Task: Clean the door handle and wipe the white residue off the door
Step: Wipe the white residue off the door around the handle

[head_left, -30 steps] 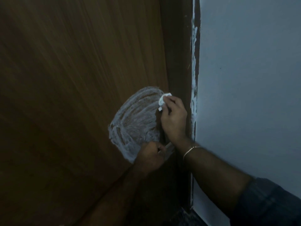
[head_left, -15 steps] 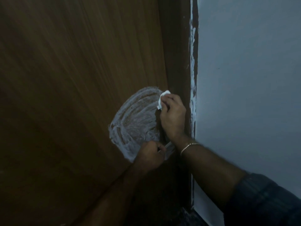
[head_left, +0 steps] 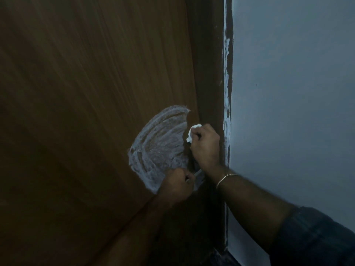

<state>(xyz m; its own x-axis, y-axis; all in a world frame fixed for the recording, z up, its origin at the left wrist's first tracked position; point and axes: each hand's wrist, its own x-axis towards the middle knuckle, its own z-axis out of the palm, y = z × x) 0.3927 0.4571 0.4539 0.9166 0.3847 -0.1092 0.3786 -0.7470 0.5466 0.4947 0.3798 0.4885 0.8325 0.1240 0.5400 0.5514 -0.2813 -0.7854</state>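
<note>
A brown wooden door point(head_left: 86, 93) fills the left and centre. A round patch of white residue point(head_left: 161, 146) is smeared across it near its right edge. My right hand point(head_left: 206, 144) grips a crumpled white tissue point(head_left: 192, 132) and presses it against the door at the patch's right side. Below, my left hand point(head_left: 177, 184) is curled round the metal door handle point(head_left: 199, 174), of which only a short pale piece shows. A thin bracelet point(head_left: 225, 178) circles my right wrist.
The dark door frame point(head_left: 209, 73) runs down beside the door, with white paint smears point(head_left: 226, 54) along its right edge. A pale blue-grey wall point(head_left: 297, 93) fills the right side. The light is dim.
My right hand with the tissue has slid down a little along the patch's right edge, leaving bare wood at the patch's upper right. My left hand has kept its hold on the handle.
</note>
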